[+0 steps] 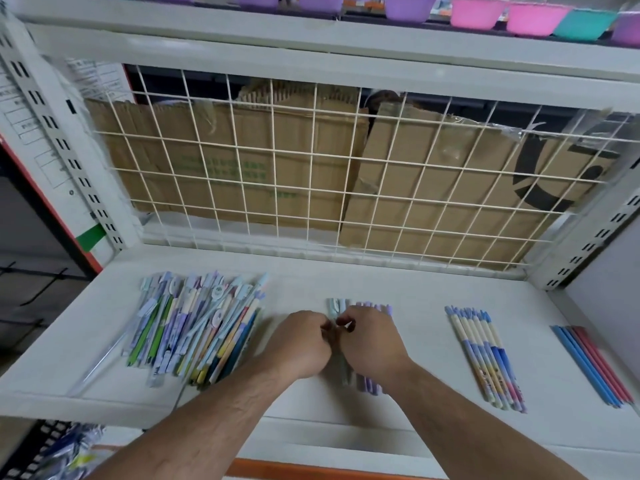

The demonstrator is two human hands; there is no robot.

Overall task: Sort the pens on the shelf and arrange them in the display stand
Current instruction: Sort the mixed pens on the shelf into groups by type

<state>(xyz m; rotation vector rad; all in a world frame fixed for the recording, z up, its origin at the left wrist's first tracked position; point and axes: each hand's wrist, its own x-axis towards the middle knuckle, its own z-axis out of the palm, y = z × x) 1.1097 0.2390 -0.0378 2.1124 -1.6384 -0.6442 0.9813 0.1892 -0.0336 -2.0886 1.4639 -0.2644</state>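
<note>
Both hands are on the shelf [311, 282], mid-front, meeting over the middle group [372, 384] of pens. That group has purple barrels, with a couple of teal-capped ones [335, 304] on its left edge. Left hand [298, 344] and right hand [370, 341] are knuckle to knuckle and nearly touching, fingers curled in, fingertips down at the teal-capped pens. The right hand's thumb and forefinger form a small ring there. The right palm covers most of the purple barrels, so only their tips and tails show. Contact area is blurred, so can't tell whether either hand is actually pinching a pen or just pressing on the group. Unsorted mixed pile [197, 327] lies just left of the left hand: many colours, some in clear sleeves, fanned roughly front to back. One clear pen [100, 362] lies alone at the pile's left, angled toward the shelf's front edge. To the right, well apart from the hands, is a neat row of cream-and-blue pens [485, 355], tips pointing back. Further right, near the shelf's side, is a small row of blue and pink pens [588, 365], side by side and touching. The back of the bay is a white wire grid [311, 168] with flattened cardboard [242, 161] behind it. The shelf above holds purple, pink and teal plastic bowls [478, 12].
</note>
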